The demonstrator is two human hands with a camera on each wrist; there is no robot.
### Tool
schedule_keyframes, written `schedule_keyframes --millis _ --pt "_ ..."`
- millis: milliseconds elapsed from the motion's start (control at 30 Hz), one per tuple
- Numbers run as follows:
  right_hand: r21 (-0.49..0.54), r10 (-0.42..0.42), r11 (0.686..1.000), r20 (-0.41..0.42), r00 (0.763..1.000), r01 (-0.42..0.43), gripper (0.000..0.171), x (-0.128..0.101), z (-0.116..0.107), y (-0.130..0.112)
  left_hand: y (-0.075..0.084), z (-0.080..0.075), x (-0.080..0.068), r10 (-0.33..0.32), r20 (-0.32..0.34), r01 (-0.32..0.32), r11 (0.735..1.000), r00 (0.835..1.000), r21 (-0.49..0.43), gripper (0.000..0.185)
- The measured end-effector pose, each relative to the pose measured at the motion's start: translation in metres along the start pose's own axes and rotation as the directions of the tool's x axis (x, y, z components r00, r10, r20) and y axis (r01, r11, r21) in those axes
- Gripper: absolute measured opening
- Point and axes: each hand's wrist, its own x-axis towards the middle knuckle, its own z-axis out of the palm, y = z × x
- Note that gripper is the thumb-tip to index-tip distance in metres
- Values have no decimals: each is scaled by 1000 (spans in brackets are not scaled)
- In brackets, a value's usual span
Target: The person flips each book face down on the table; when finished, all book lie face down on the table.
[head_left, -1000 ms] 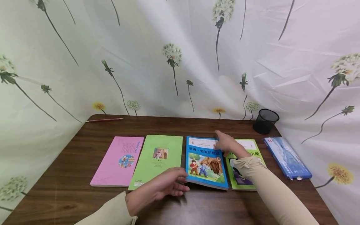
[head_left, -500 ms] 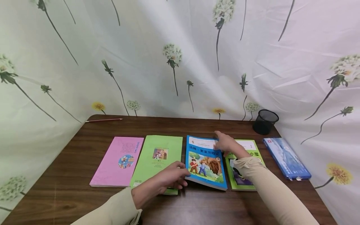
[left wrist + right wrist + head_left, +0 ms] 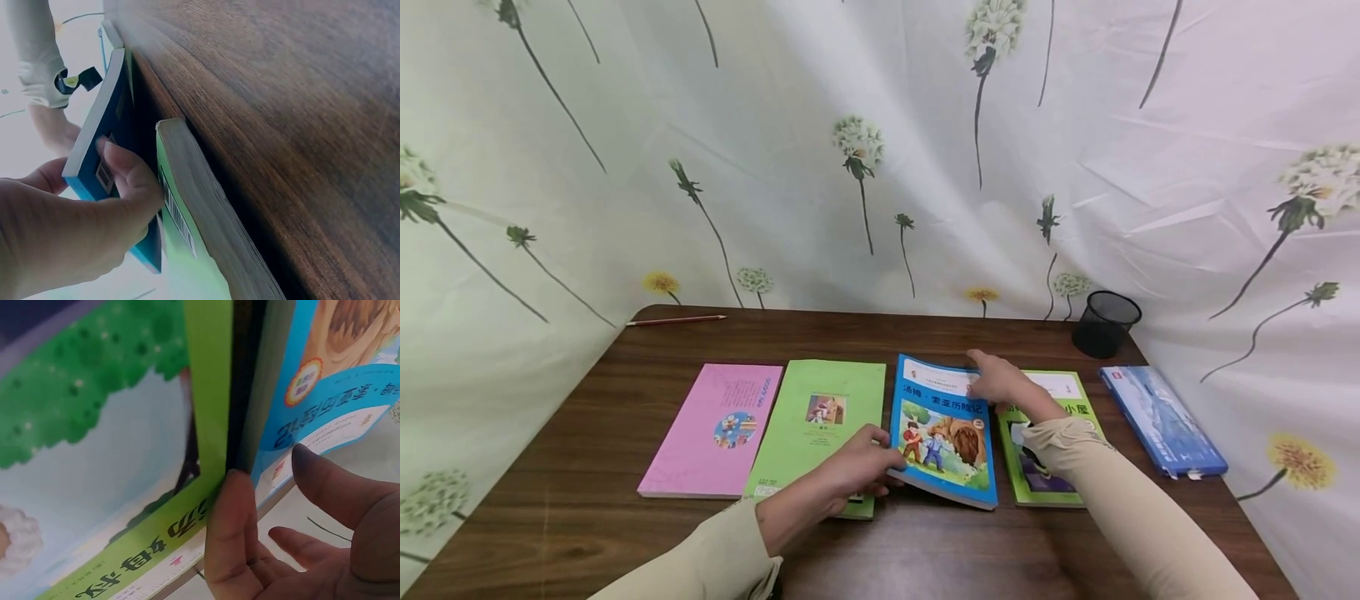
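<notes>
A blue picture book (image 3: 943, 433) lies in the middle of a row of books on a dark wooden table (image 3: 850, 329). My left hand (image 3: 880, 462) grips its near left corner, fingers curled under the cover (image 3: 125, 181), and that side is raised off the table. My right hand (image 3: 988, 375) pinches the book's far right edge. Its thumb (image 3: 325, 481) lies on the blue cover (image 3: 325, 394) and a finger (image 3: 231, 537) sits in the gap beside the green book (image 3: 94, 456). Both arms wear beige sleeves.
A pink book (image 3: 715, 429) and a light green book (image 3: 823, 425) lie to the left. The green book (image 3: 1037, 492) and a long blue book (image 3: 1161, 419) lie to the right. A black mesh cup (image 3: 1107, 323) stands back right, a pencil (image 3: 676, 319) back left. Flowered cloth hangs around.
My left hand moved from the table edge onto the blue book's near left corner and took hold of it. The book's left side has lifted and tilted. The right hand stayed put.
</notes>
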Motion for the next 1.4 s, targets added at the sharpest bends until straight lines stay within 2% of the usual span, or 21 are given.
schedule_keyframes --millis 167,367,567,767,867,1033,1267,1400 --pt "-52 -34 998 9 999 35 75 1 0 -2 1 1 -2 27 -49 -25 999 998 30 46" --pt "-142 -52 989 -19 998 49 77 -4 -1 -16 2 1 -2 74 -41 -72 997 996 33 45" --pt "-218 -66 974 -2 998 64 73 -8 -2 -38 4 -1 -2 60 -53 -58 997 997 43 47" --pt "-191 -54 980 9 999 55 71 -11 -1 -52 6 -2 -3 58 -59 -55 997 997 45 46" --pt "-149 -84 985 35 996 88 72 -10 3 -60 7 -2 -3 77 -69 -74 996 995 40 43" --pt "-127 -129 983 63 990 136 75 -9 11 -76 7 1 -2 115 -77 -113 993 990 32 41" --pt "-115 -94 989 41 995 98 80 -9 11 -99 5 4 -3 191 -88 -186 981 978 60 38" --pt "-159 -112 981 22 993 114 83 -7 10 -108 8 7 -3 238 -103 -230 970 966 85 38"
